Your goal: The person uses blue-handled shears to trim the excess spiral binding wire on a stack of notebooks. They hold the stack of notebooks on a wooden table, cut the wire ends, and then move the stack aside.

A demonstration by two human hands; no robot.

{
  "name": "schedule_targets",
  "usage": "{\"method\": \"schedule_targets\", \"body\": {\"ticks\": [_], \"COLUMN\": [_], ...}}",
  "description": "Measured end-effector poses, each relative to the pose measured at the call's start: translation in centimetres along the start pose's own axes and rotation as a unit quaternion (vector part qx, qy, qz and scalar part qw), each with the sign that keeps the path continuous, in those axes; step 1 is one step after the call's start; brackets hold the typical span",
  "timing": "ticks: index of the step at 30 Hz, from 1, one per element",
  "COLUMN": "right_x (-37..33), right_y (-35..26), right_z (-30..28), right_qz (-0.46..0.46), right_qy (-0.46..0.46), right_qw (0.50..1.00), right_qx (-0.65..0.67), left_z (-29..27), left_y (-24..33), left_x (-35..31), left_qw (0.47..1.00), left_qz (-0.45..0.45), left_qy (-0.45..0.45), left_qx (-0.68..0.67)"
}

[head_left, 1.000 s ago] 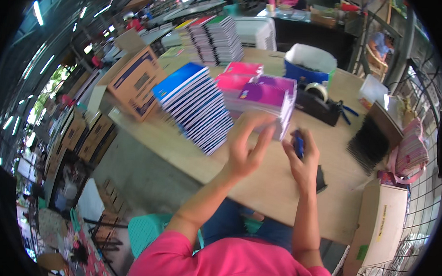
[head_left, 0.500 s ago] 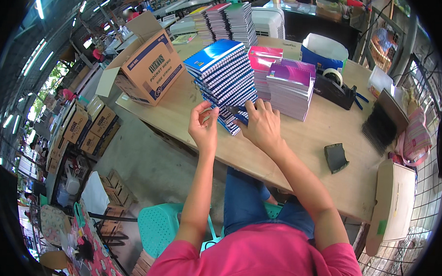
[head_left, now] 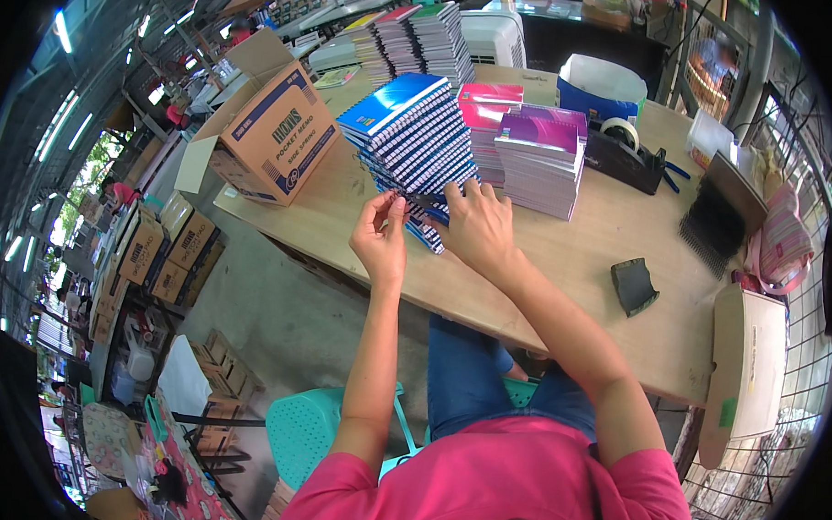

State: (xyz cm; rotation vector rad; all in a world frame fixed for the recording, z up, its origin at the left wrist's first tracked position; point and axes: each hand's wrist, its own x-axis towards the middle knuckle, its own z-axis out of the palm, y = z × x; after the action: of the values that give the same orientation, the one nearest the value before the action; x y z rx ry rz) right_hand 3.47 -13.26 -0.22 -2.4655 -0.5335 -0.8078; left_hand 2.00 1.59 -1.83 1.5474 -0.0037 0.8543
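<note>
A tall stack of blue spiral-bound notebooks (head_left: 411,136) stands on the table, its white-and-blue wire-bound edges facing me. My right hand (head_left: 480,224) is closed around small pliers (head_left: 424,202) with dark jaws and blue handles. The jaws point left, in front of the lower part of the stack. At the stack's lower left, my left hand (head_left: 380,236) is closed in a pinch, thumb and fingertips close to the plier tips. Whatever lies between those fingers is too small to make out.
Pink notebooks (head_left: 487,125) and a purple stack (head_left: 540,163) stand right of the blue one. An open carton (head_left: 278,136) sits at left. Farther right are a tape dispenser (head_left: 626,157), a dark curved block (head_left: 634,287) and a brush-like object (head_left: 715,225). A turquoise stool (head_left: 305,430) is below.
My right hand and the pliers have moved slightly left, bringing the jaws closer to my left fingertips. The left hand stays pinched at the stack. The whole view has shifted a little.
</note>
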Motion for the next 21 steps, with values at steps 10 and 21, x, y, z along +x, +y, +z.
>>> {"method": "schedule_targets", "body": {"ticks": [10, 21], "right_x": [-0.2, 0.2], "right_y": [1.1, 0.2], "right_z": [-0.5, -1.1], "right_qz": [0.026, -0.013], "right_qy": [-0.031, 0.026], "right_qw": [0.999, 1.000], "right_qx": [0.032, -0.012], "left_z": [0.3, 0.5], "left_y": [-0.2, 0.0], "left_x": [-0.1, -0.2], "left_qw": [1.000, 1.000], "left_qz": [-0.006, -0.001], "left_qy": [0.004, 0.002], "left_qx": [-0.013, -0.020]}}
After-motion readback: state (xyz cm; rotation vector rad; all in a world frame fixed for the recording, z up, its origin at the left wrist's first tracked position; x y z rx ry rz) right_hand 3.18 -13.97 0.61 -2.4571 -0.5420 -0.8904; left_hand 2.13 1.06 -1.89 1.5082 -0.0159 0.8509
